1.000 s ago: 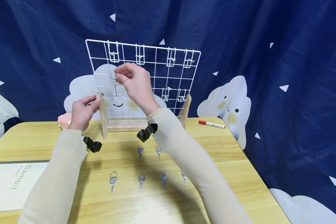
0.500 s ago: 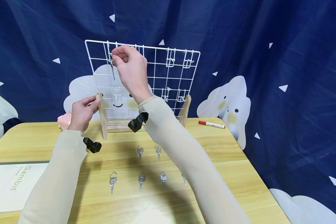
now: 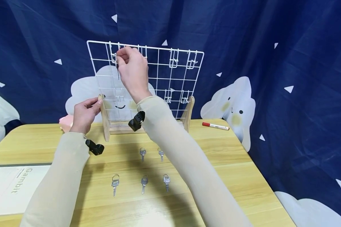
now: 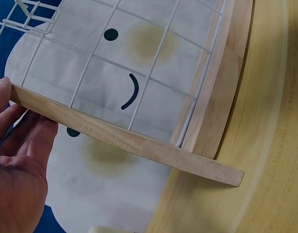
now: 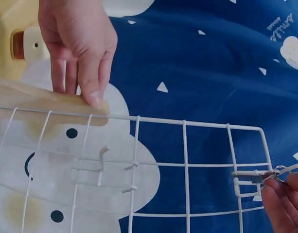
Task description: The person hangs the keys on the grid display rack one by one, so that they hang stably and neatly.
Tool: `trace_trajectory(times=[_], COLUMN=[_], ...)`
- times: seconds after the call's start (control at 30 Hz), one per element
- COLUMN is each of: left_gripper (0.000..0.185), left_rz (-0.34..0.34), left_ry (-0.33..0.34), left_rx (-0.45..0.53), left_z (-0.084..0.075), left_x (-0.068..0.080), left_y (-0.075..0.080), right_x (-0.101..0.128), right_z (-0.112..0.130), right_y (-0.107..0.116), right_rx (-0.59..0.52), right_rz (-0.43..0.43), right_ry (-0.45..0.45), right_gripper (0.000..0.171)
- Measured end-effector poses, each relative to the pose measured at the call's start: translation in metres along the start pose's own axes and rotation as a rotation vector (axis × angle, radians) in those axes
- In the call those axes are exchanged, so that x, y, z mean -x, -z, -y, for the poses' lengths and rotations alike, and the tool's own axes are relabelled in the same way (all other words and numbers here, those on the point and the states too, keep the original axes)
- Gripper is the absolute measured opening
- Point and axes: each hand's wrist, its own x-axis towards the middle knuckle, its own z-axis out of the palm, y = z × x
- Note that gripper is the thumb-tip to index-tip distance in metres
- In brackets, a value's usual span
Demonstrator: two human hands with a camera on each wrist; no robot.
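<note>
My right hand (image 3: 134, 71) pinches a key (image 5: 251, 178) by its ring at the upper left hook (image 3: 113, 58) of a white wire grid (image 3: 157, 78). In the right wrist view, the ring is by the hook's prong (image 5: 289, 169); whether it is round the prong I cannot tell. The key hangs down, partly hidden by the fingers. My left hand (image 3: 84, 115) grips the top of the left wooden post (image 4: 129, 138) of the grid's stand, thumb on one side and fingers on the other.
Several keys with rings, such as the front left key (image 3: 115, 182), lie on the wooden table (image 3: 227, 189). More hooks hang on the grid, like the top right hook (image 3: 191, 63). A red-capped marker (image 3: 216, 126) lies right; a white Gambit pad (image 3: 14, 189) lies left.
My right hand has risen with the key from the grid's middle to the upper left hook, then shifted slightly there. My left hand stays on the post.
</note>
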Motion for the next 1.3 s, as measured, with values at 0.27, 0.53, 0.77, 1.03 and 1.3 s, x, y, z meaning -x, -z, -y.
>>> trace_trajectory(times=[0.27,0.53,0.77,1.03,1.3], left_gripper=[0.057,0.058,0.058,0.059,0.060], left_rz=[-0.002,0.006,0.007,-0.006,0.004], left_ry=[-0.023,-0.026,-0.042,-0.040,-0.043], left_rx=[-0.028,-0.045,-0.025,0.004,0.012], left_z=[0.005,0.007,0.005,0.005,0.005], left_x=[0.000,0.000,0.000,0.000,0.001], left_y=[-0.003,-0.005,-0.005,-0.005,0.000], right_x=[0.004,0.017,0.037,0.065,0.089], right_z=[-0.008,-0.018,-0.033,-0.059,-0.083], right_y=[-0.001,0.006,0.017,0.032,0.043], right_rx=[0.006,0.030,-0.047,-0.116,-0.188], right_rz=[-0.025,0.022,0.183,0.408,0.575], right_ry=[0.072,0.152,0.246,0.253,0.134], right_gripper=[0.011,0.011,0.013,0.016,0.021])
